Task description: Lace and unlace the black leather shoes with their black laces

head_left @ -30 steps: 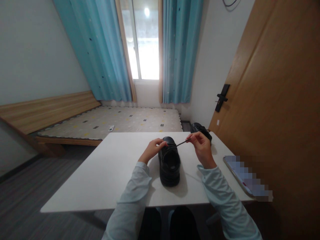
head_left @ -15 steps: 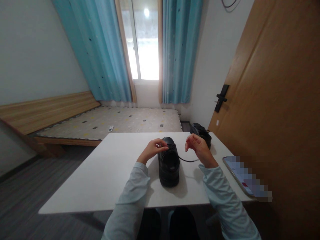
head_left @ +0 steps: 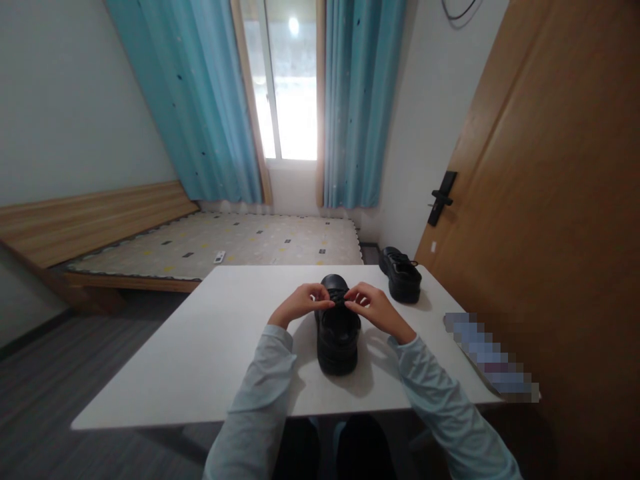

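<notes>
A black lace-up shoe (head_left: 339, 347) stands on the white table in front of me, its toe pointing away and its heel towards me. My left hand (head_left: 305, 301) is at the left of the tongue, thumb and fingertips pinched together on the shoelace (head_left: 339, 297). From the right side my right hand (head_left: 373, 305) also pinches at the lace, its fingertips close to those of the left. The lace ends are too thin and dark to follow between the fingers. Inside the shoe opening it is dark.
A second black shoe (head_left: 403, 277) sits at the table's far right corner. Along the right edge of the white table (head_left: 200, 360) lies a flat, blurred-out object (head_left: 487, 357). Beyond the table is a bed (head_left: 250, 240) with a small white item (head_left: 219, 257); a wooden door (head_left: 545, 200) stands right.
My right hand has moved left from beside the far shoe to the laces, meeting my left hand. The lace that stretched out to the right no longer shows there.
</notes>
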`<action>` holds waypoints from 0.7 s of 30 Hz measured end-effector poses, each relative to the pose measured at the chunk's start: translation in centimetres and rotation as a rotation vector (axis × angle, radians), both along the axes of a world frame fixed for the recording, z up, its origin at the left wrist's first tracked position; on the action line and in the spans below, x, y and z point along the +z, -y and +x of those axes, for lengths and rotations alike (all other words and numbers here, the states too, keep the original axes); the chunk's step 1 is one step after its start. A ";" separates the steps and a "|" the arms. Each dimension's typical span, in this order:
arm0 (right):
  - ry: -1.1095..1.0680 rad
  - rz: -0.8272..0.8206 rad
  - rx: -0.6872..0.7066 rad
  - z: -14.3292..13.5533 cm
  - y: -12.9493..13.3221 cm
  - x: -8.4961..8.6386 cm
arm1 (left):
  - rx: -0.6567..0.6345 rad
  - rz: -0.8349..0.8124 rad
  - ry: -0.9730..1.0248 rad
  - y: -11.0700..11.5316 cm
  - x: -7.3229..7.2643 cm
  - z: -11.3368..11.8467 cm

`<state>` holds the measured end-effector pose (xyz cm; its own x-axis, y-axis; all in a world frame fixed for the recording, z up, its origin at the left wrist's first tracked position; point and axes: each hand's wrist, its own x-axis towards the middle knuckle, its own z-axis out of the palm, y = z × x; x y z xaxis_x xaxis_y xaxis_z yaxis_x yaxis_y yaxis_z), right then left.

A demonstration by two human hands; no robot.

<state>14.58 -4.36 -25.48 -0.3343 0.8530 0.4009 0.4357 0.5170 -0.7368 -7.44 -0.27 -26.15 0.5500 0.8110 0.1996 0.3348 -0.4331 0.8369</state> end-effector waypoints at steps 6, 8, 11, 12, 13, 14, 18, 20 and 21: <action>0.029 0.040 0.012 0.0 0.2 0.1 | 0.006 -0.027 0.010 -0.6 -0.6 -0.5; 0.031 0.041 0.014 0.0 0.3 0.1 | 0.024 -0.015 0.043 -0.6 -0.5 -0.5; 0.028 0.038 0.025 0.0 0.3 0.1 | 0.060 -0.031 0.194 -0.2 0.1 -0.3; 0.031 0.038 0.029 0.0 0.3 0.1 | 0.069 -0.047 0.265 0.0 0.3 -0.2; 0.035 0.039 0.032 0.0 0.3 0.1 | 0.072 -0.069 0.338 0.2 0.5 -0.1; 0.039 0.040 0.035 0.0 0.4 0.1 | 0.067 -0.096 0.411 0.5 0.6 -0.1; 0.057 0.053 0.041 -0.1 0.4 -0.1 | -0.059 -0.237 0.658 1.1 0.9 0.0; 0.069 0.067 0.041 -0.2 0.4 -0.2 | -0.142 -0.313 0.743 1.3 0.9 -0.1; 0.074 0.073 0.040 -0.2 0.3 -0.2 | -0.176 -0.347 0.774 1.3 0.9 -0.1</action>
<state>14.41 -4.70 -25.72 -0.3982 0.8077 0.4348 0.4655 0.5864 -0.6629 -7.54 -1.59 -25.26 0.4852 0.8112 0.3266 -0.4316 -0.1027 0.8962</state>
